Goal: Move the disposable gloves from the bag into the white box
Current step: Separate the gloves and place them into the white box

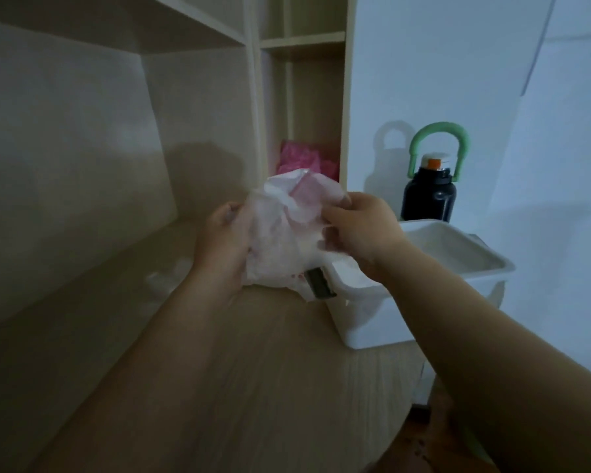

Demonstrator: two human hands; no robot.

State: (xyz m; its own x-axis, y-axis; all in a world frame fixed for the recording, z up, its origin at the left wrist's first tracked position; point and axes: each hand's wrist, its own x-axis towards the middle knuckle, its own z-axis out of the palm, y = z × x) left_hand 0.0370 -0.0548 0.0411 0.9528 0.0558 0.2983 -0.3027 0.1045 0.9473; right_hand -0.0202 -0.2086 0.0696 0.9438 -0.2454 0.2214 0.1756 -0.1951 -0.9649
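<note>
A translucent pinkish-white plastic bag point(280, 233) is held up over the wooden desk between both hands. My left hand point(220, 247) grips its left side from below. My right hand point(359, 230) pinches the bag's upper right edge. The white box point(365, 322) stands open on the desk just right of and below the bag, and my right forearm crosses over it. Pale crumpled material shows inside the box's near end. A dark strip point(318, 283) shows at the bag's lower edge. I cannot tell the gloves apart inside the bag.
A black bottle point(429, 196) with a green handle stands behind the box against the white wall. Something pink point(299, 158) lies in the narrow shelf compartment behind the bag. A clear crumpled plastic piece point(166, 276) rests on the desk at left. The desk's rounded edge is at lower right.
</note>
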